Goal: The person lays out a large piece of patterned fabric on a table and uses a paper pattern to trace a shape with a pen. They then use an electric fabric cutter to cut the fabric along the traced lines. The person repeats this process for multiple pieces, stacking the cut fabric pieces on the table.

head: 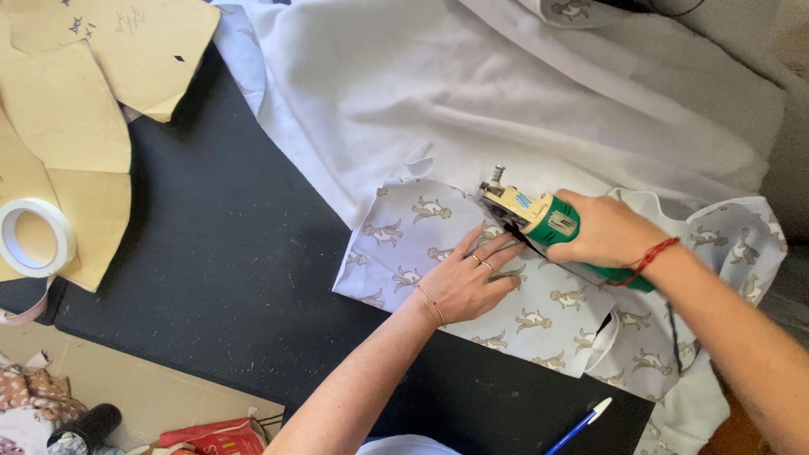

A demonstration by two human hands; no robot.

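Cutter axis: green electric cutter [539, 221] lies diagonally, nose toward upper left.
Right hand [605, 229]: clamped around cutter.
Left hand [466, 282]: flat, fingers spread on printed fabric [404, 244].

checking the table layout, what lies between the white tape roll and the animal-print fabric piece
In the head view, only bare black table surface lies between the white tape roll and the pale animal-print fabric piece.

Open black tabletop [227, 253] from 9 to 7 o'clock of the hands: free passage. At 12 to 2 o'clock, heaped white cloth [472, 93] blocks. At 10 o'clock, well apart, cardboard patterns [76, 118] and a tape roll [34, 238]. Blue pen [580, 426] at 5 o'clock near the edge. Printed fabric [539, 320] covers the surface beneath.
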